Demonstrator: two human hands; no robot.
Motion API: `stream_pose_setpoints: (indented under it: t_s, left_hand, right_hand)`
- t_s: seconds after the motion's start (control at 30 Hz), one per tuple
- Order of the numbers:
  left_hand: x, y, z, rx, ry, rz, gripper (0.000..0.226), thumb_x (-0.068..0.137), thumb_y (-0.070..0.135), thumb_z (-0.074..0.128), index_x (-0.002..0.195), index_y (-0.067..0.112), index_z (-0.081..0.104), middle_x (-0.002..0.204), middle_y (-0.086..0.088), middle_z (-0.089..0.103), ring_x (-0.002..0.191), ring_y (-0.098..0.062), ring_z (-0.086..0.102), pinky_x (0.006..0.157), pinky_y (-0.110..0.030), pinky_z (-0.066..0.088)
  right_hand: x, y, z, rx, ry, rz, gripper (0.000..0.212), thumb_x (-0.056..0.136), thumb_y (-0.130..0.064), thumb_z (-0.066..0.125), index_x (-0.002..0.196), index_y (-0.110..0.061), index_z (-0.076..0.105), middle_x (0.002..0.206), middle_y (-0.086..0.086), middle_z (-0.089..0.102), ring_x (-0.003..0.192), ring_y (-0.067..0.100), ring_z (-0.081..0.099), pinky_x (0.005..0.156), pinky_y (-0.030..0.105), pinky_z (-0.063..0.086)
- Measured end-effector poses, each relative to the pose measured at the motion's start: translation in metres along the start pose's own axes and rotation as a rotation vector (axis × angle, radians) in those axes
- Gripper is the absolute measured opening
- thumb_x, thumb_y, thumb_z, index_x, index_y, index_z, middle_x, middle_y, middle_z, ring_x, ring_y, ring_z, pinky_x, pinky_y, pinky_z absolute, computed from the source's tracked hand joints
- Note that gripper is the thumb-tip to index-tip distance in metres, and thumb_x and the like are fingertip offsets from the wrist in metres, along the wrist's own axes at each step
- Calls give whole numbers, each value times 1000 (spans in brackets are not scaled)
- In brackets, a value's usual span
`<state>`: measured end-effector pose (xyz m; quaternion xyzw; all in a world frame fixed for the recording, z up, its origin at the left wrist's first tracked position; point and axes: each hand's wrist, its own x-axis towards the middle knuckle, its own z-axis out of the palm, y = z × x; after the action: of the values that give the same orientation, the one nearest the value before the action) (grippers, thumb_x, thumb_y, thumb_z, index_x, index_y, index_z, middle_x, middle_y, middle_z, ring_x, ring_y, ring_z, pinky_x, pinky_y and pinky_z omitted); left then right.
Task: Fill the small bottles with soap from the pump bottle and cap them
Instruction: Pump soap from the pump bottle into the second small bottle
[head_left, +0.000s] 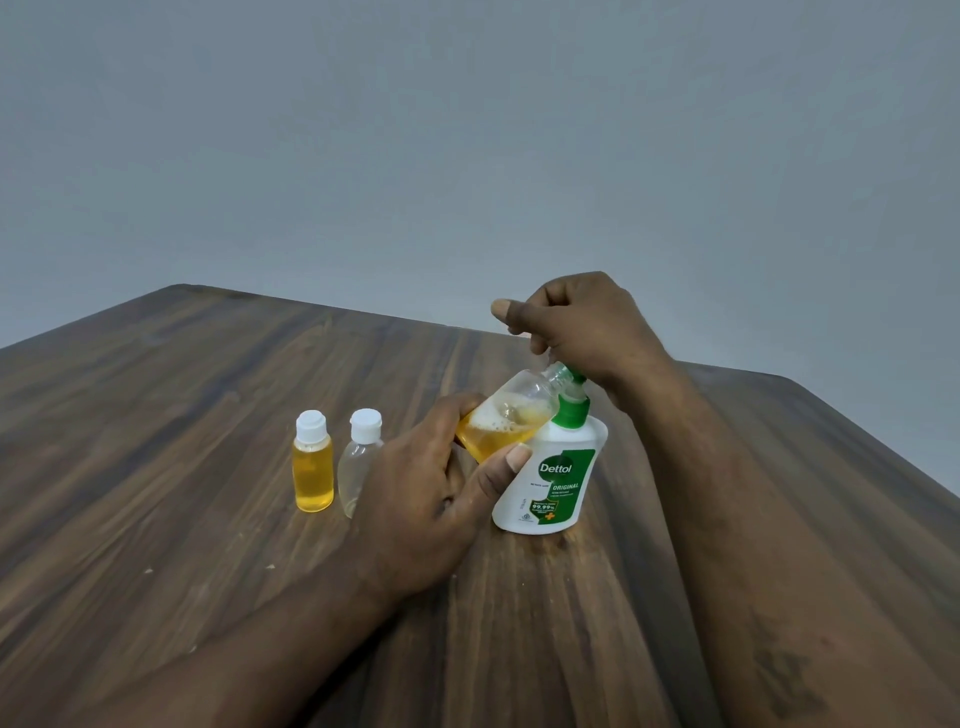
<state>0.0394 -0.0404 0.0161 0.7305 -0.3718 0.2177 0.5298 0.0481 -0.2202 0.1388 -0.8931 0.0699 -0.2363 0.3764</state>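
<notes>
The task looks roughly at its midpoint. The left hand (431, 493) grips a small open bottle (506, 421) between curled fingers and thumb. It holds the bottle tilted, with its mouth up against the green spout of the pump bottle (556, 483). That small bottle looks about half full of yellow soap, with foam on top, so filling seems to be under way rather than finished. The right hand (582, 332) sits on top of the pump with its fingers curled down over the pump head and the thumb sticking out to the side. The head itself is mostly hidden under the hand, so how far it is pressed cannot be told. The pump bottle stands upright on the wooden counter (208, 415).

To the left, two more small bottles stand side by side on the counter, both with white caps on. The full bottle (313, 467) holds yellow soap nearly to the neck and appears done. The clear bottle (358, 462) beside it, partly behind the left hand, looks empty.

Judging from this, what remains is to top up and cap the held bottle, then uncap, fill and recap the clear one. The held bottle's cap is not in view.
</notes>
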Motion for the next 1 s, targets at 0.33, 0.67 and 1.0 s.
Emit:
stream_pose_setpoints:
  t_s: [0.33, 0.67, 1.0]
  left_hand:
    - [-1, -4, -1, 50, -9, -8, 48, 94, 68, 48, 120, 28, 59, 88, 38, 59, 78, 4, 62, 56, -10, 43]
    - [0, 0, 0, 15, 30, 9, 54, 94, 64, 52, 123, 21, 63, 76, 22, 61, 71, -4, 63, 55, -10, 41]
    - [1, -5, 0, 50, 1, -12, 55, 93, 72, 46, 121, 27, 61, 80, 25, 61, 72, -4, 62, 54, -13, 42]
  right_hand:
    - [3, 10, 7, -3, -218, 139, 27, 89, -41, 79, 79, -16, 79, 54, -13, 66, 59, 8, 59, 74, 33, 46]
    - [-2, -2, 1, 5, -19, -25, 38, 87, -52, 77, 78, -16, 77, 65, -7, 70, 59, 0, 60, 63, 25, 46]
    - [2, 3, 6, -26, -198, 114, 33, 83, -43, 83, 75, -13, 72, 70, -5, 71, 74, 15, 64, 83, 42, 53]
